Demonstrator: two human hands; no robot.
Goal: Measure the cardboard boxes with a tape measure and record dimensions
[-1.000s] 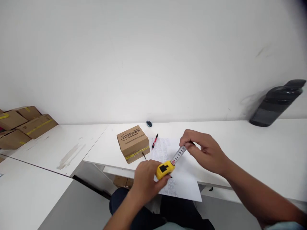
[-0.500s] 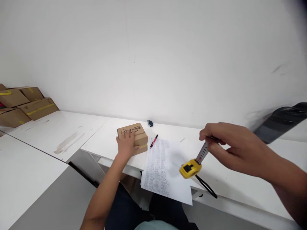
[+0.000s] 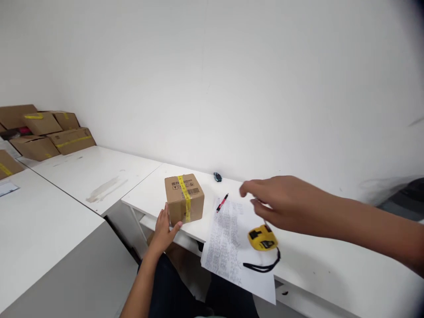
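A small cardboard box point(image 3: 175, 194) with yellow tape across its top and front stands near the table's front edge. My left hand point(image 3: 163, 232) is against its lower left corner, fingers along the left side and thumb at the front. Over the paper, my right hand point(image 3: 274, 201) has its fingers curled, with a yellow tape measure point(image 3: 263, 238) hanging just below it. Only a short bit of the pale blade shows between hand and case. The tape measure's black wrist strap dangles beneath. Printed paper sheets point(image 3: 225, 247) lie under it, overhanging the front edge.
A red and black pen point(image 3: 222, 202) lies at the top of the sheets. Against the wall sits a small dark object point(image 3: 217, 177). Several cardboard boxes point(image 3: 71, 139) are piled at the far left, and a dark grey object point(image 3: 409, 201) is at the right edge.
The box has turned, now showing a taped, printed top. My left hand has moved from its top down to the left front corner. The right hand has shifted left with the tape measure.
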